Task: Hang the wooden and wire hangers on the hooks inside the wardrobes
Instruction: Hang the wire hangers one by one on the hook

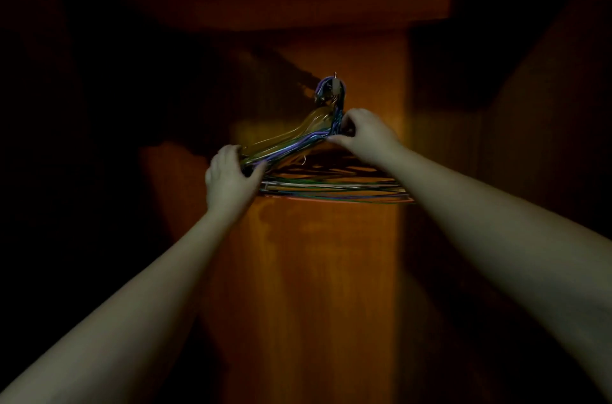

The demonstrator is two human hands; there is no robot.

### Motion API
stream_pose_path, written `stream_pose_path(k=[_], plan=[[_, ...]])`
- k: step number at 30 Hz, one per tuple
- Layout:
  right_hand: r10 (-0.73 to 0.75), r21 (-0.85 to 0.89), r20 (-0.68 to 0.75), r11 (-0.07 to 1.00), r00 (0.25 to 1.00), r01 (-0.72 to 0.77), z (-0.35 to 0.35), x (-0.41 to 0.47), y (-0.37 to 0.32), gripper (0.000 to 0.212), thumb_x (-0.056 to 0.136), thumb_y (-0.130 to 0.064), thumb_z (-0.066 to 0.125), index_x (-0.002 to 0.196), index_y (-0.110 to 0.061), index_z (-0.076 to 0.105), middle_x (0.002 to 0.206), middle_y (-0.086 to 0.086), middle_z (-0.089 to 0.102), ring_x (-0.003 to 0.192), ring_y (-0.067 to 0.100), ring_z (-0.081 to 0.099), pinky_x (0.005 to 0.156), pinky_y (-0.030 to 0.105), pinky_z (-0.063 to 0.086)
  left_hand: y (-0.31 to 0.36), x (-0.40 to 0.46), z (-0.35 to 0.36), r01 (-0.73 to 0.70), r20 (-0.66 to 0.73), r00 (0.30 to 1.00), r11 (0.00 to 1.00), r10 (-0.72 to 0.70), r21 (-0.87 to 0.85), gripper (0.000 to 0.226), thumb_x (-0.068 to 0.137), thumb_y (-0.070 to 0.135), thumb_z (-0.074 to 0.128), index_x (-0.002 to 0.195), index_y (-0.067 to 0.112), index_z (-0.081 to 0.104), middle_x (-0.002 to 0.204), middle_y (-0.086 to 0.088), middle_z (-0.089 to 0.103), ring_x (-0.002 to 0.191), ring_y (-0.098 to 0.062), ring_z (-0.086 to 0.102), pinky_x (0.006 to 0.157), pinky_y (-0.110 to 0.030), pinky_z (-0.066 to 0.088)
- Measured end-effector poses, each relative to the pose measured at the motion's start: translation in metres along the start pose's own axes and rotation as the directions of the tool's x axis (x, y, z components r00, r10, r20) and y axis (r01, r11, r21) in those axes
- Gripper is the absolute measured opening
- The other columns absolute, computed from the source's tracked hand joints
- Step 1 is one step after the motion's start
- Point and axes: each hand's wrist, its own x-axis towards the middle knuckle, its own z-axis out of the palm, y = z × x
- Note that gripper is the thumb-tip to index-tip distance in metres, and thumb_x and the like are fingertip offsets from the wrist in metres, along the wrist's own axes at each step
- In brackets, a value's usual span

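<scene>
Dim wooden surroundings, lit only at the centre.

A tall orange-brown wooden panel (304, 271) runs down the middle, its grain vertical and its upper part catching a warm patch of light. Above it a wooden shelf (298, 3) crosses the view, dark reddish brown. To the right a darker wooden side panel (543, 125) slopes away into shadow. The left side is almost black, too dark to make out.
</scene>
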Motion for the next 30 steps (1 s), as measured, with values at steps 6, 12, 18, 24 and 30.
stream_pose_path(k=[6, 12, 18, 24, 30], plan=[[0.044, -0.107, 0.087, 0.994, 0.995, -0.034, -0.008, -0.030, 0.051, 0.086, 0.078, -0.050, 0.075, 0.147, -0.022, 0.033, 0.145, 0.004, 0.041, 0.133, 0.024, 0.039, 0.107, 0.045, 0.038, 0.008, 0.025, -0.002, -0.174, 0.281, 0.949, 0.980, 0.142, 0.093, 0.067, 0.081, 0.051, 0.071, 0.135, 0.019, 0.048, 0.131, -0.003, 0.057, 0.117, -0.021, 0.055, 0.100, -0.043, 0.048], [0.202, -0.227, 0.224, 0.962, 0.953, -0.151, -0.003, -0.033, 0.088, 0.084, 0.082, -0.045, 0.072, 0.151, -0.023, 0.029, 0.145, 0.008, 0.046, 0.126, 0.027, 0.050, 0.100, 0.039, 0.046, 0.010, 0.032, 0.003, -0.154, 0.358, 0.931, 0.971, 0.079, 0.185, 0.050, 0.090, 0.042, 0.062, 0.133, 0.019, 0.052, 0.122, -0.005, 0.062, 0.103, -0.019, 0.061, 0.085, -0.037, 0.054], [0.222, -0.234, 0.189, 0.956, 0.957, -0.176, 0.005, -0.028, 0.091, 0.069, 0.090, -0.036, 0.062, 0.151, -0.024, 0.031, 0.139, 0.010, 0.053, 0.120, 0.028, 0.054, 0.091, 0.035, 0.047, 0.014, 0.026, 0.008, -0.133, 0.376, 0.925, 0.977, 0.061, 0.167, 0.043, 0.098, 0.037, 0.052, 0.138, 0.021, 0.048, 0.118, -0.005, 0.064, 0.093, -0.017, 0.062, 0.074, -0.033, 0.056], [0.193, -0.192, 0.240, 0.970, 0.951, -0.149, -0.003, -0.029, 0.093, 0.079, 0.087, -0.048, 0.066, 0.152, -0.021, 0.029, 0.143, 0.009, 0.050, 0.123, 0.028, 0.052, 0.095, 0.035, 0.045, 0.018, 0.022, 0.000, -0.129, 0.426, 0.900, 0.990, 0.089, 0.064, 0.052, 0.097, 0.051, 0.047, 0.139, 0.020, 0.047, 0.117, -0.003, 0.063, 0.084, -0.011, 0.057, 0.065, -0.026, 0.050], [0.199, -0.165, 0.267, 0.973, 0.943, -0.159, -0.008, -0.033, 0.090, 0.087, 0.084, -0.059, 0.063, 0.153, -0.020, 0.026, 0.147, 0.008, 0.045, 0.127, 0.027, 0.049, 0.098, 0.037, 0.044, 0.015, 0.023, -0.004, -0.077, 0.411, 0.910, 0.996, 0.052, 0.046, 0.053, 0.100, 0.057, 0.030, 0.137, 0.024, 0.049, 0.120, -0.004, 0.062, 0.097, -0.018, 0.060, 0.082, -0.037, 0.054]])
